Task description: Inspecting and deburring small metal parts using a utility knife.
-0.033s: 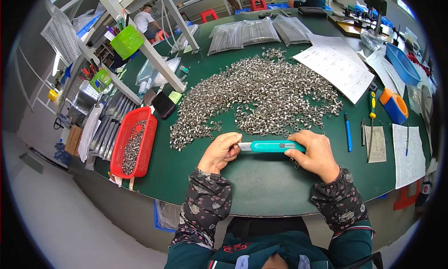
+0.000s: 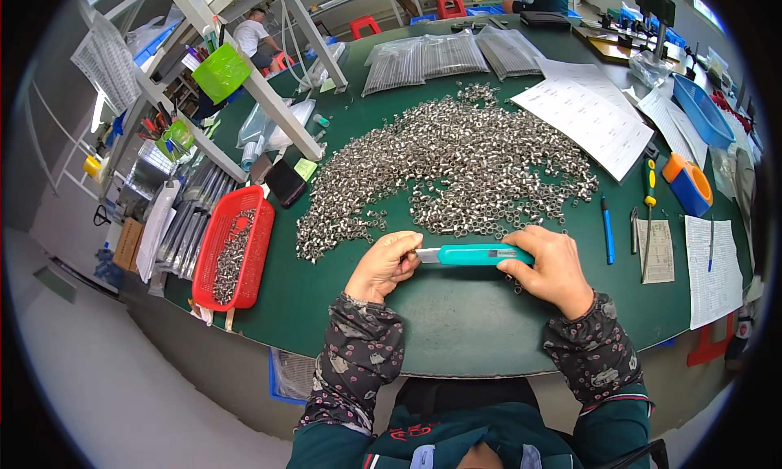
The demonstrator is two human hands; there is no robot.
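Note:
My right hand (image 2: 556, 265) grips the teal handle of a utility knife (image 2: 481, 255), held level above the near part of the green table. Its bare blade points left and reaches the fingertips of my left hand (image 2: 383, 267). Those fingers are pinched together at the blade's tip, and whatever sits between them is mostly hidden. Beyond both hands spreads a wide heap of small silvery metal rings (image 2: 456, 159). A few loose rings (image 2: 515, 286) lie just below the knife by my right fingers.
A red basket (image 2: 259, 261) with more metal parts stands at left, beside a black phone-like object (image 2: 285, 182). Bagged metal tubes (image 2: 448, 56) lie at the far side. On the right are paper sheets (image 2: 582, 115), a blue pen (image 2: 608, 231), a screwdriver (image 2: 649, 182) and a tape roll (image 2: 688, 184).

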